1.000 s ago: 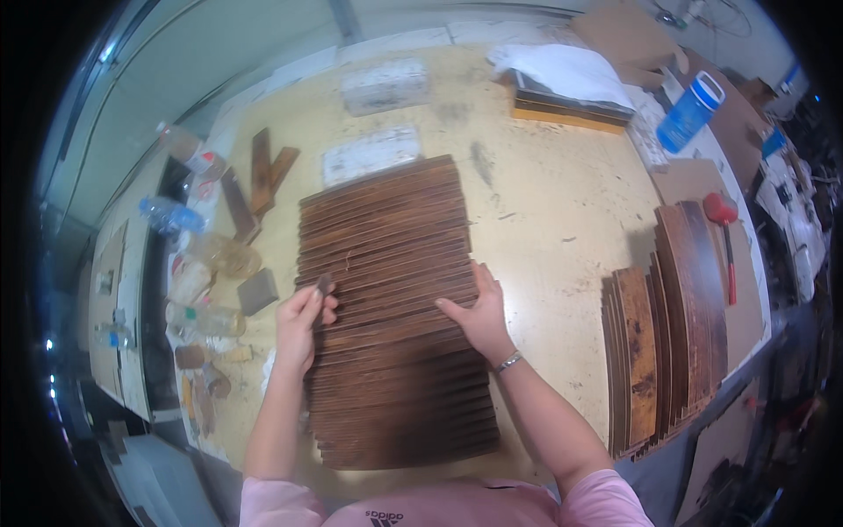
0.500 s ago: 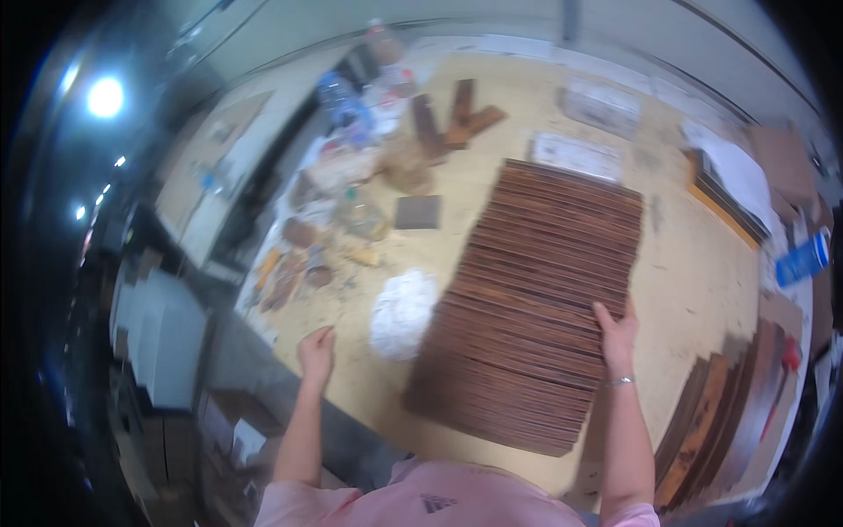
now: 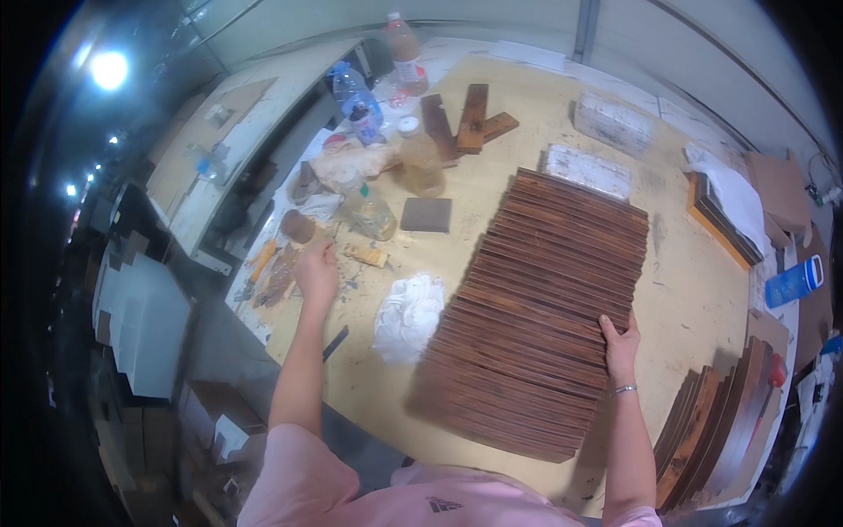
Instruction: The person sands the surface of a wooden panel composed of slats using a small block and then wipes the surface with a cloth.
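Observation:
A long row of dark brown wooden strips [image 3: 540,307] lies packed side by side in front of me. My right hand [image 3: 621,344] is at the row's right edge, its thumb on top and its fingers partly hidden along the side, gripping a strip's end. Over the clutter at the left, my left hand [image 3: 318,270] is closed with its fingertips together; whatever they hold is too small to make out. Close to it are a brown cup [image 3: 298,227], a yellowish tube [image 3: 365,256] and brown-stained scraps [image 3: 279,277]. A crumpled white cloth [image 3: 409,316] sits between the left forearm and the strips.
Bottles stand at the back left, among them a blue-tinted one [image 3: 356,101] and a jar of brownish liquid [image 3: 421,162]. A dark square block [image 3: 426,215] lies nearby. White-wrapped bricks [image 3: 587,171] sit behind the strips. Curved brown boards [image 3: 716,430] stand at the right.
My left hand has moved forward, away from me, to the cup and scraps. A dark flat blade-like piece now shows beside the left forearm. The right hand stays at the strips' edge.

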{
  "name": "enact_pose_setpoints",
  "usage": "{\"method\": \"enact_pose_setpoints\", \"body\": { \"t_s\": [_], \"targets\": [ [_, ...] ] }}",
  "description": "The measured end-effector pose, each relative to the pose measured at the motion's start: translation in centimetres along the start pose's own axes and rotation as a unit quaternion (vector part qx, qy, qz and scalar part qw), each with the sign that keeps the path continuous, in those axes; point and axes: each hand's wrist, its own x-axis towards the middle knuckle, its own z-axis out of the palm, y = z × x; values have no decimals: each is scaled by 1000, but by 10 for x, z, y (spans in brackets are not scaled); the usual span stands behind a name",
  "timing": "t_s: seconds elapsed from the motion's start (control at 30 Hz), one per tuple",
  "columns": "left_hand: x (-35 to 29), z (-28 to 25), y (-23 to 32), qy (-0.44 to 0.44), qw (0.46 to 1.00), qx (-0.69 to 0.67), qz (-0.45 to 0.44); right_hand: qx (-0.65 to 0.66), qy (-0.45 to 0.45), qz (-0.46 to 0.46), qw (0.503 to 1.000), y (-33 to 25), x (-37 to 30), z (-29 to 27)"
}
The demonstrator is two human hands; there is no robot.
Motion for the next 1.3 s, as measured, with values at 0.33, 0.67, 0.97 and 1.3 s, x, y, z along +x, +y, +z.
{"method": "enact_pose_setpoints", "body": {
  "t_s": [0.33, 0.67, 0.97, 1.3],
  "targets": [
    [-9, 29, 25, -99, 978, 104, 154, 80, -2, 29, 996, -3, 2, 2],
    [-60, 62, 327, -220, 846, -257, 412, 68, -36, 15, 997, 25, -1, -9],
    [-93, 97, 413, -230, 775, -239, 538, -50, -20, -6, 999, 18, -6, -14],
    [-106, 94, 428, -214, 784, -247, 527, -29, -19, -39, 999, 19, -4, -15]
  ]
}}
